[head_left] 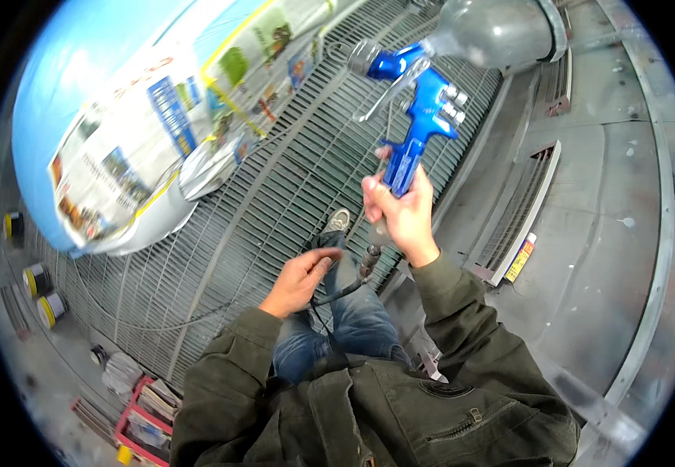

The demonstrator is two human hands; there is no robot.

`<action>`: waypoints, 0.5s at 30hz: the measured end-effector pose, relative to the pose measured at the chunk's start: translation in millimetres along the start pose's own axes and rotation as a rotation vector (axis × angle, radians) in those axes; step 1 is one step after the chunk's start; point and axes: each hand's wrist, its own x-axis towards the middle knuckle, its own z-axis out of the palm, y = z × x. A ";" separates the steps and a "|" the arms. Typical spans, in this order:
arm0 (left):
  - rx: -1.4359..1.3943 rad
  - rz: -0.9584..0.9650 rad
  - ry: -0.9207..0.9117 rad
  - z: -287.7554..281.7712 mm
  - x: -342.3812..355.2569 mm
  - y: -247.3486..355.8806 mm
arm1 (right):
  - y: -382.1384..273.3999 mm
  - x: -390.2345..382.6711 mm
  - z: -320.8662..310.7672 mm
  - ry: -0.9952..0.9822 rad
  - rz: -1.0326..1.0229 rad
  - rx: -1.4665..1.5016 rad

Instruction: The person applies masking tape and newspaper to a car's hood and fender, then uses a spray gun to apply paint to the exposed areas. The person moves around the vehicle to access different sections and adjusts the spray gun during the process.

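A blue spray gun (423, 109) is in my right hand (405, 208), whose fingers wrap round the lower handle. Its silver nozzle points left, away from my body. A translucent grey paint cup (493, 31) is fixed to the gun at the upper right. From the handle's bottom, a hose coupling (369, 261) leads to a black air hose (341, 294). My left hand (302, 282) hovers beside the hose, fingers loosely bent towards the right, with no held thing visible. Left of the gun is a light blue rounded panel (45, 148), partly covered with printed masking paper (131, 148).
I stand on a metal floor grating (252, 226). Slatted vents (520, 210) lie along the grey surface at right, beside a yellow-and-red tube or box (520, 258). Several small cans (38, 280) stand at far left; a red crate (136, 420) holds items at lower left.
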 end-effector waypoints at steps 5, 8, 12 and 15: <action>-0.357 0.082 -0.032 7.8 -127.8 -16.6 | -51.8 -75.3 93.0 -0.167 -0.158 0.034; -0.392 0.225 -0.044 8.2 -199.3 3.7 | -93.0 -128.7 138.1 -0.320 -0.247 0.136; -0.282 0.353 -0.020 7.9 -288.9 32.1 | -139.6 -201.4 199.0 -0.527 -0.370 0.102; -0.357 0.424 -0.040 9.0 -345.2 46.6 | -167.8 -245.0 238.2 -0.699 -0.417 0.149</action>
